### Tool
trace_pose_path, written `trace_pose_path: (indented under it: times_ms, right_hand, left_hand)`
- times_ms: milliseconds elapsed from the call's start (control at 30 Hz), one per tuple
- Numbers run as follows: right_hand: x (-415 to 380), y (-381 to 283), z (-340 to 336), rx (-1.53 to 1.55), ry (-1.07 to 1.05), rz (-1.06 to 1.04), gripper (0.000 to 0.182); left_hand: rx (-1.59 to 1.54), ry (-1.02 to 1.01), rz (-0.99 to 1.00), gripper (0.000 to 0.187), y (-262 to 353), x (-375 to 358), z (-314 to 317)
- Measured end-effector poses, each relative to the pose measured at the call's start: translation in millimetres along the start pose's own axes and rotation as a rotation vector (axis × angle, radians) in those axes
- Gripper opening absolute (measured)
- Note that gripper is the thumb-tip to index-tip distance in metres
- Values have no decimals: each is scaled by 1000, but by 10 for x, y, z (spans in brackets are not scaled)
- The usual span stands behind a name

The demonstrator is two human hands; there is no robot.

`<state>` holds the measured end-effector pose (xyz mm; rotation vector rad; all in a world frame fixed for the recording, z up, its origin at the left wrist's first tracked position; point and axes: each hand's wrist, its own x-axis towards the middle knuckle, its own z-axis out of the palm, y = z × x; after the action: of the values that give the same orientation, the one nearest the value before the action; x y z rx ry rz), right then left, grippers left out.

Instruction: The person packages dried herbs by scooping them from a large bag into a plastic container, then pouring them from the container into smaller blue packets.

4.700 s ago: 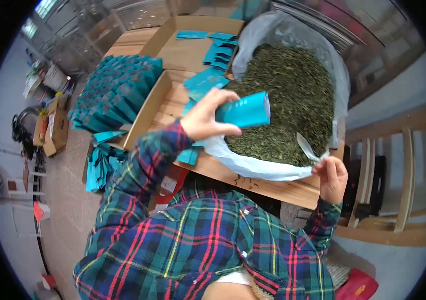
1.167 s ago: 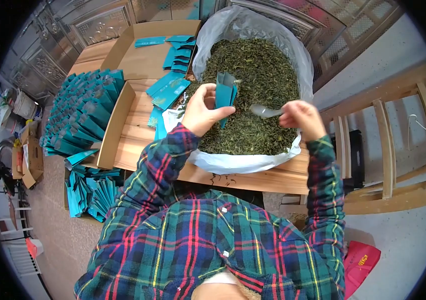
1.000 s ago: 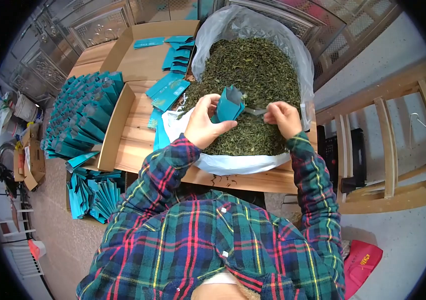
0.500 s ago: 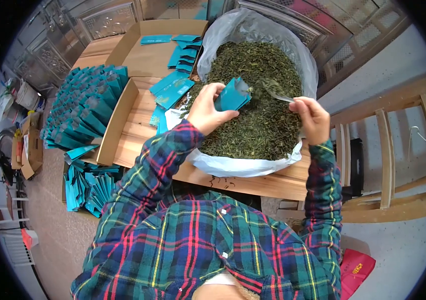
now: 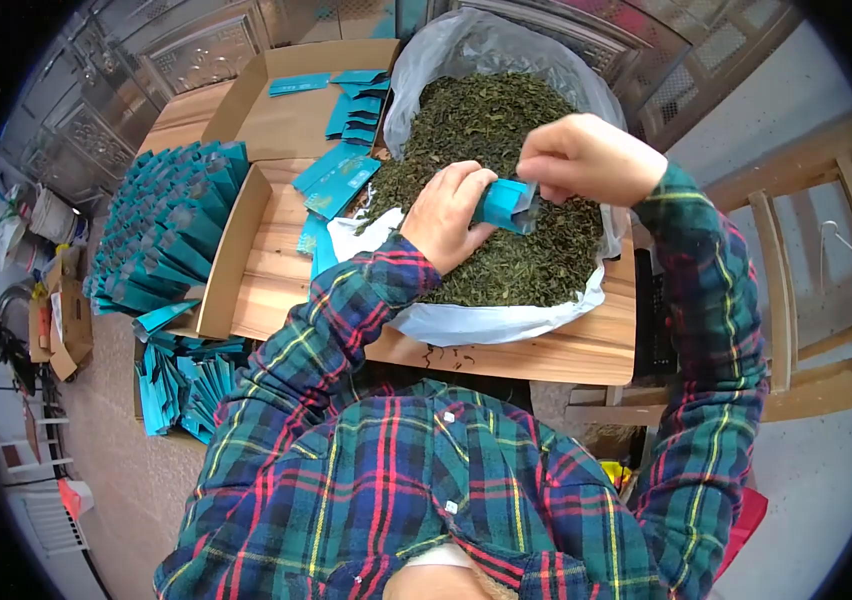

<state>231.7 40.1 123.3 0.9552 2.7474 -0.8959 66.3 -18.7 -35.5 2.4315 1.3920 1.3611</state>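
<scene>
My left hand (image 5: 446,217) is wrapped around a teal packet (image 5: 499,206) above a heap of dried, dark green tea leaves (image 5: 536,272). The packet is tilted, and its silvery open mouth points right. At that mouth is my right hand (image 5: 591,158), its fingers closed in a pinch. The clear spoon seen in it a moment earlier is mostly hidden by the packet and fingers. A large white plastic bag (image 5: 491,326) holds the leaves on the wooden table (image 5: 586,352).
Left of the bag lie flat teal packets (image 5: 338,183). A cardboard box (image 5: 233,260) is packed with upright teal packets (image 5: 171,215); another carton (image 5: 301,125) holds several more. Below the table edge is a container of teal packets (image 5: 181,385). A wooden frame (image 5: 774,290) leans at right.
My right hand has moved up and left, bringing the leaf-loaded spoon to the packet's mouth. My left hand has shifted slightly right and tipped the packet toward it.
</scene>
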Motion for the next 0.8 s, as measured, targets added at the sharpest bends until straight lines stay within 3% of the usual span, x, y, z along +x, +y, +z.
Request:
trace_pose_path:
  times_ms: [33,133,300,400,500,633,800]
  right_hand:
    - [-17,16,8,4,6,2,22]
    - [-91,124,6,408,212,-15,24]
    - [-335,298,44,651,282,36,22]
    - [-484,550,177,930,438,-77,23]
    - [-652,638,394,882,441,-29,21]
    - [-516,573,646,793,466,-32,15]
    - [-626,290,236,631,458,-57,14]
  left_hand:
    - [-71,13,-26,57,-13,-1,-8]
    - [-207,55,-86,58,-62,-5,-24]
    - [-299,36,-155,61,-142,-43,-4]
    - [-346,41,-198,60,-171,-42,30]
    - [-603,-29,-499,59,-214,-55,31]
    - [-622,-81,-521,59,-137,-6,-20]
    - [-373,-44,-437,60,-117,-21,-40]
